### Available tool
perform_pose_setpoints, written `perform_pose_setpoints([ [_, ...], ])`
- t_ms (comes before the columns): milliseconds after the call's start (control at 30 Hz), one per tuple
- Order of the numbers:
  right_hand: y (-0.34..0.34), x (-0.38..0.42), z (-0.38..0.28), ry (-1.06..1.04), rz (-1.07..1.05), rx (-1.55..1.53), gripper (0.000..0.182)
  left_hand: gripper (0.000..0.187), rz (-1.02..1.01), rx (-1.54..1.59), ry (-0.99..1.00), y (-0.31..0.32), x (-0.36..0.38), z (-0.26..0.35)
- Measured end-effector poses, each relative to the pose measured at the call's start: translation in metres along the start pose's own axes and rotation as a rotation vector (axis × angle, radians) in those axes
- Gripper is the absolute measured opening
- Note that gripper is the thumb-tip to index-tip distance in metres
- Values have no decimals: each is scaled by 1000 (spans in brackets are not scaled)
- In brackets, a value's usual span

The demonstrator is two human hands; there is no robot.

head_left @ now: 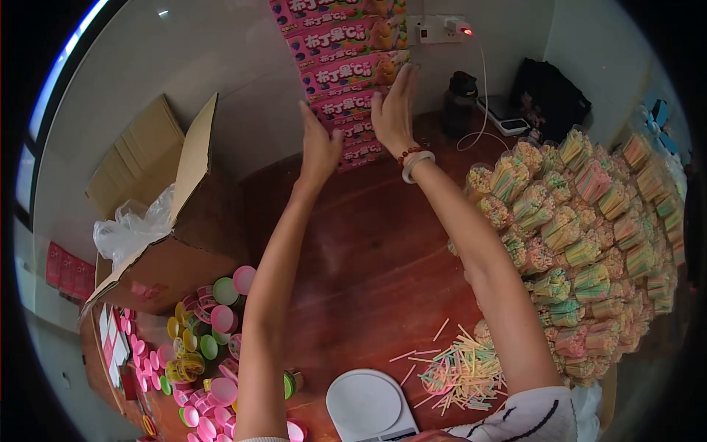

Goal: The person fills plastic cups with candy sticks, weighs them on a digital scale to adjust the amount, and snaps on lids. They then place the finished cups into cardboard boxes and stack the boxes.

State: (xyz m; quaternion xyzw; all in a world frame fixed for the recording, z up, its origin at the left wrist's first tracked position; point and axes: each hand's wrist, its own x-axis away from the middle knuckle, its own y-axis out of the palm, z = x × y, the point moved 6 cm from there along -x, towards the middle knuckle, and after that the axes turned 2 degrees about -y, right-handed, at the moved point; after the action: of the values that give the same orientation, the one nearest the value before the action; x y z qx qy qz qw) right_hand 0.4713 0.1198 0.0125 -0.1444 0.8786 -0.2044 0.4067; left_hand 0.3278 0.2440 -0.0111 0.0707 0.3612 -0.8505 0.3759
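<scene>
A tall stack of pink printed boxes stands against the wall at the back of the table, with Chinese lettering and fruit pictures on their fronts. My left hand is at the stack's lower left side, its fingers stretched upward and the thumb apart. On the right side, my right hand lies along the edge of the stack with straight fingers. A beaded bracelet and a pale bangle circle that wrist. Both hands frame the stack and neither is wrapped round a box.
An open cardboard box with a plastic bag stands left, near many coloured lids. A scale sits in front, beside loose pastel sticks. Packed cups of sticks fill the right. A dark bottle stands behind.
</scene>
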Motion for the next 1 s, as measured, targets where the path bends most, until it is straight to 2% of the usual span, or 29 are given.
perform_pose_setpoints([
  [67, 17, -2, -8, -1, 42, 174, 87, 97, 6, -45, -7, 6, -2, 8],
  [267, 36, -15, 6, -8, 61, 297, 101, 100, -47, -101, 21, 6, -3, 18],
  [433, 28, -13, 3, 5, 17, 254, 101, 102, -71, -86, -13, 3, -4, 10],
  [500, 19, -20, -3, 18, -25, 237, 101, 101, -70, -84, 41, -5, -7, 12],
  [533, 11, -28, -13, -32, 61, 219, 99, 101, -58, -82, 42, -7, -10, 15],
  [600, -2, -55, -37, -86, 156, 185, 99, 99, 94, -66, 108, -35, -18, 47],
  [633, -11, -72, -60, -270, 233, 180, 96, 99, 101, -74, 112, -46, -25, 61],
  [700, -26, -101, -97, -560, 330, 199, 93, 96, 285, -57, 319, -79, -40, 104],
  [733, -27, -116, -104, -566, 289, 226, 93, 96, 289, -56, 312, -93, -56, 121],
  [800, -19, -136, -105, -485, 175, 286, 92, 87, 539, -80, 683, -125, -68, 167],
  [833, -15, -142, -104, -463, 146, 306, 92, 86, 587, -128, 753, -137, -78, 183],
  [1000, -11, -154, -105, -461, 106, 332, 91, 82, 471, -432, 720, -170, -124, 234],
])
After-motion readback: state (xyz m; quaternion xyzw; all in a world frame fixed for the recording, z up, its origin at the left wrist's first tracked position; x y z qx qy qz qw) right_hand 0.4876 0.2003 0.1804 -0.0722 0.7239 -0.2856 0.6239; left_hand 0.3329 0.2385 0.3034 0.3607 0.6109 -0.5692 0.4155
